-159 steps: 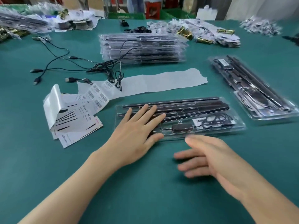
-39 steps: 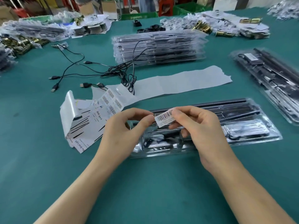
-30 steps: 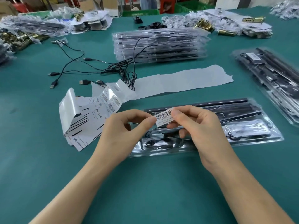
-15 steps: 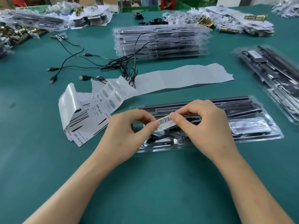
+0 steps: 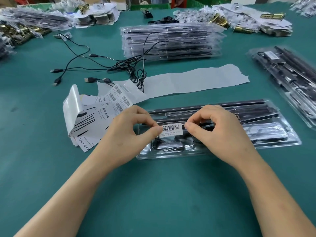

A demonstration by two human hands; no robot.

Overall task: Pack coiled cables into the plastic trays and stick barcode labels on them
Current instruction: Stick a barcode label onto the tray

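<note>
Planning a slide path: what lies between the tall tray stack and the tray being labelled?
Head view: a long white backing strip lies there, black cable crossing its left end.

We cannot read the fine print under the bars of the barcode label [image 5: 171, 129], which is too small, and the label's left end is hidden beneath the thumb of the left hand [image 5: 131, 132]. Directly under the grip, both this hand and the right hand [image 5: 220, 134] cover parts of the plastic tray [image 5: 273, 142], so its contents there are concealed. Far right of the grip, a second tray [image 5: 290, 86] is cut off by the frame edge, and the piles [image 5: 256, 23] beyond the grip are blurred.
</note>
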